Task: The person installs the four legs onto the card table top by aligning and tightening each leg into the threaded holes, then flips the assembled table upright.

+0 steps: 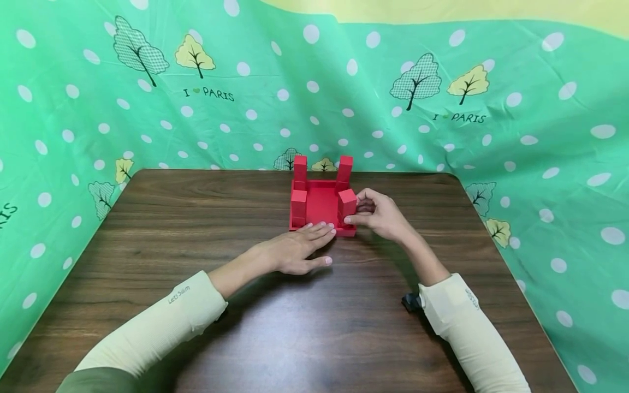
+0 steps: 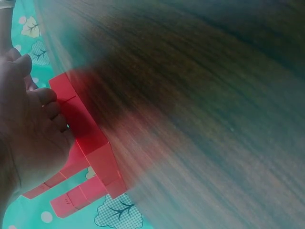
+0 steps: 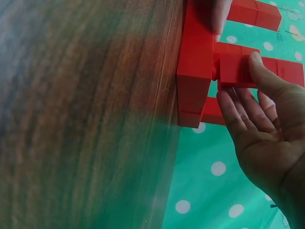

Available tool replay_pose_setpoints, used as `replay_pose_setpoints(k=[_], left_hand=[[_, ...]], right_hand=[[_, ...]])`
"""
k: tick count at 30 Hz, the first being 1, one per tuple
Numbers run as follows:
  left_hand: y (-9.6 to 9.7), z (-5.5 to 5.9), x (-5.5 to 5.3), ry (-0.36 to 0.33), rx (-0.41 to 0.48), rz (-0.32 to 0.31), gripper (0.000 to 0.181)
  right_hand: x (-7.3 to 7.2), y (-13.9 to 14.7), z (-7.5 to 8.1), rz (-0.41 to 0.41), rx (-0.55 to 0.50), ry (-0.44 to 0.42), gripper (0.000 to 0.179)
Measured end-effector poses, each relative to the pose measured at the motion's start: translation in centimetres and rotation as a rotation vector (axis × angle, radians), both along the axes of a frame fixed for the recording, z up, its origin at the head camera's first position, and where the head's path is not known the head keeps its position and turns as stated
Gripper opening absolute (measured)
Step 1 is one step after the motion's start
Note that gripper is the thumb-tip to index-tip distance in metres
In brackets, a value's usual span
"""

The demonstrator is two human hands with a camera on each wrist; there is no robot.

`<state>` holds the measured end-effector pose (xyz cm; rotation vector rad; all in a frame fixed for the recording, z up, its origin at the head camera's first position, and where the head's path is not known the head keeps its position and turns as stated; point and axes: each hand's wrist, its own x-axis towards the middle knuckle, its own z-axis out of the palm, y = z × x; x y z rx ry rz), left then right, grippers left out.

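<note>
With my right hand [image 1: 380, 215] I pinched the near right red leg [image 1: 346, 204] between thumb and fingers; a short gap showed between most of it and the red tray [image 1: 321, 202]. My left hand [image 1: 298, 252] gripped nothing, its fingers lying straight across the tray's near edge. The tray sat far on the brown table [image 1: 196, 218], three other red legs [image 1: 298, 206] rising from its corners. Beyond hung a green dotted cloth [image 1: 314, 109].

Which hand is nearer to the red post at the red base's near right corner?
Right. The right hand pinches that red post; the left hand rests on the near rim of the red base, left of the post.
</note>
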<state>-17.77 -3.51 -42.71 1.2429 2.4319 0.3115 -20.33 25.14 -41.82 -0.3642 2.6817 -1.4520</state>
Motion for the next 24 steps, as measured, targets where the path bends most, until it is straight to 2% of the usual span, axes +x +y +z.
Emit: replay_pose_setpoints(k=[13,24], left_hand=[[-0.03,0.05,0.08,-0.006,-0.014,0.005,0.085],[0.04,0.13,0.06,-0.007,-0.014,-0.001,0.085]], right_hand=[[0.49,0.21,0.25,-0.013,0.027,0.005,0.036],[0.68,0.34,0.36,-0.025,-0.001,0.001,0.047]])
